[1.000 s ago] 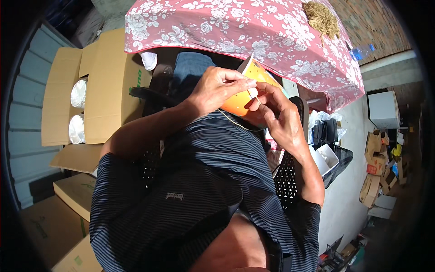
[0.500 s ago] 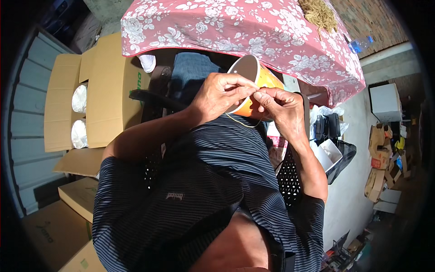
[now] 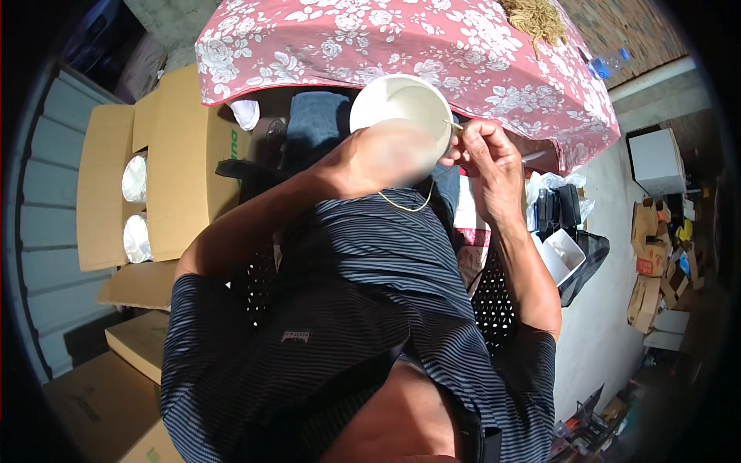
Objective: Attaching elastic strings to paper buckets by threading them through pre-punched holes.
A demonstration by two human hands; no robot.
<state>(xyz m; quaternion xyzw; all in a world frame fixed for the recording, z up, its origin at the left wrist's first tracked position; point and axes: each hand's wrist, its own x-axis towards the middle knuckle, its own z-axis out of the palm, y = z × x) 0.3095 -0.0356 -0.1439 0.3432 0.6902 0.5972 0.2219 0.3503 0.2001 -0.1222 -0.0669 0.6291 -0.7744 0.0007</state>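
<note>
A round paper bucket (image 3: 421, 102), white inside, is tipped so its mouth faces me in front of my lap. My left hand (image 3: 386, 154) lies across the bucket's lower left part. It is smeared, so its fingers and anything in them cannot be made out. Beside the bucket's right rim, my right hand (image 3: 491, 150) is closed in a pinch on the end of a thin pale cord, which shows at the rim. A slack loop of cord (image 3: 407, 209) hangs below my left hand, over my striped shirt.
Ahead stands a table under a pink floral cloth (image 3: 347, 38), with a bundle of tan cord (image 3: 536, 19) on top. An open cardboard box (image 3: 177, 154) with white wrapped stacks is at my left. To the right are a white container (image 3: 562, 257) and a plastic bottle (image 3: 610, 63).
The bucket has turned from showing its orange side to showing its white inside. My hands have parted; the left swept across the bucket and the right stayed by its right rim.
</note>
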